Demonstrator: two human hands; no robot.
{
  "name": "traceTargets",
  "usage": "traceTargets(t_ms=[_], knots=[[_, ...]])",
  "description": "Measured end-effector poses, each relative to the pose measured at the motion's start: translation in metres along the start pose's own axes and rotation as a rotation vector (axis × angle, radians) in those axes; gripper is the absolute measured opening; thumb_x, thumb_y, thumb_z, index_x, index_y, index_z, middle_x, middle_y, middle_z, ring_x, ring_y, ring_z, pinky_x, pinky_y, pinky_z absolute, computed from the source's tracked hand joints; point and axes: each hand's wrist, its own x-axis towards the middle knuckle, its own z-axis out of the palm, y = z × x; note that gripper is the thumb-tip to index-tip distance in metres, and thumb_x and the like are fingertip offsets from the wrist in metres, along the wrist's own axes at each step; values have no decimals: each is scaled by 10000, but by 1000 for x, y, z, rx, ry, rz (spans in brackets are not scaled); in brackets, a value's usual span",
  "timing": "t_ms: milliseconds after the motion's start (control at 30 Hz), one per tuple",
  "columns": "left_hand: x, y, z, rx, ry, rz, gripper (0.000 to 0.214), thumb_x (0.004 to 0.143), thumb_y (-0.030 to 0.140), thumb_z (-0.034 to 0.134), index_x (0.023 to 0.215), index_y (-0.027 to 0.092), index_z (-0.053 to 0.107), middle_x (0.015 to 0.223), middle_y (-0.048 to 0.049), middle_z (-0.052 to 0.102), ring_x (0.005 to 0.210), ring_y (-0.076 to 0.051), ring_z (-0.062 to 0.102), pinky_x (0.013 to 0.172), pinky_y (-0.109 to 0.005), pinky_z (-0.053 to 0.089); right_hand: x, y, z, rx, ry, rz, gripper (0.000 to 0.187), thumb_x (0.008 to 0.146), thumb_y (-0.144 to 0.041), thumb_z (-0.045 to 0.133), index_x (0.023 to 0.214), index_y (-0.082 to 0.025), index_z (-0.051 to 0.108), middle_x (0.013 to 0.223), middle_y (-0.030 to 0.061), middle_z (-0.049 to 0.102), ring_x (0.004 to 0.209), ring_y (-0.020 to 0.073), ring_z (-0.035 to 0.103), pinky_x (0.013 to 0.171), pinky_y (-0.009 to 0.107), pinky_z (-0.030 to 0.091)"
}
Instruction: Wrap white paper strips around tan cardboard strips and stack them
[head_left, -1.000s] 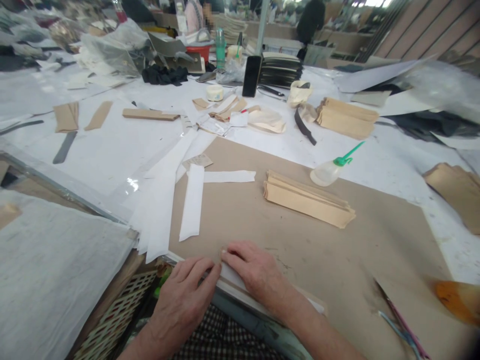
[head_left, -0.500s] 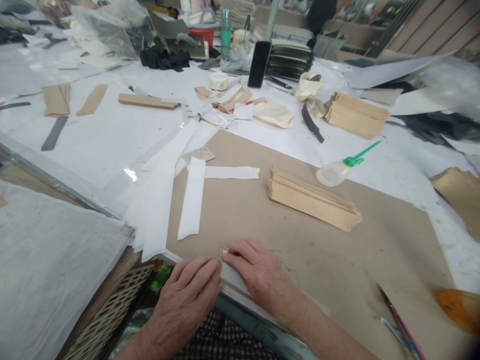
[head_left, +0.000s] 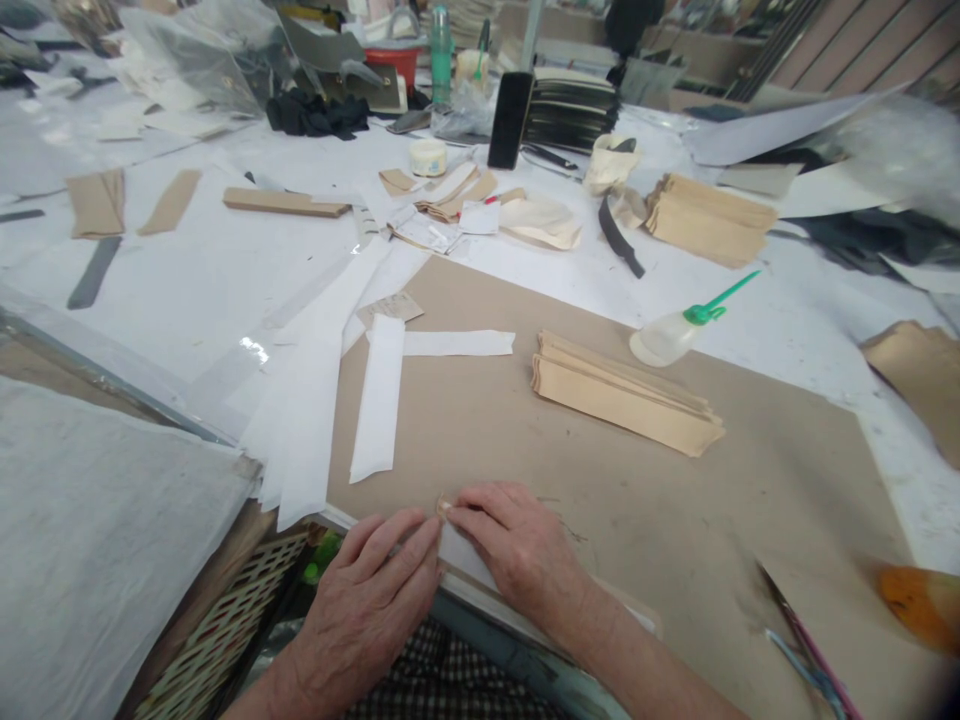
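Observation:
At the front edge of the table, a white-faced strip (head_left: pixel 461 552) with a tan border lies under my hands. My right hand (head_left: pixel 521 545) is closed, its thumb and forefinger pinching the strip's left end, where a small tan fold stands up. My left hand (head_left: pixel 379 590) meets it there, fingers together and curled against the same end; its fingertips are partly hidden. Ahead on the brown board (head_left: pixel 465 430) lie an upright-running white strip (head_left: pixel 379 410) and a crosswise white strip (head_left: pixel 461 344). A stack of tan strips (head_left: pixel 626 400) rests to the right.
A glue bottle (head_left: pixel 667 338) with a green nozzle lies at the board's far edge. Scissors (head_left: pixel 806 640) and an orange object (head_left: pixel 919 605) are at the right. Long white strips (head_left: pixel 307 420) fan out at left. A phone (head_left: pixel 511 120) stands at the back, beside stacked dark pieces (head_left: pixel 574 115).
The view has shifted slightly. Both hands stay at the strip's left end, with only tiny finger movement; the things on the table lie as before.

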Motion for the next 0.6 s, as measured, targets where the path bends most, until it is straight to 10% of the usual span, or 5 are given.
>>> traceTargets(t_ms=[333,600], knots=[[13,4,-12,52,-48,11,291,1044,190,397,1148,151,666,1267,-65,701,1142,-268,550,1056,-450,332,0,0,-4,-25,-38,-16,188,1035,-142,477,1115,-148,646,1104,90,699,937,232,589,847,392,465],[12,7,-16,-293,37,-395,158,986,212,532,1139,196,570,1220,-94,627,1144,-211,564,983,-342,451,-8,-13,-10,63,0,133,171,1015,-100,465,1020,-166,623,1085,97,655,1000,215,593,873,344,512]])
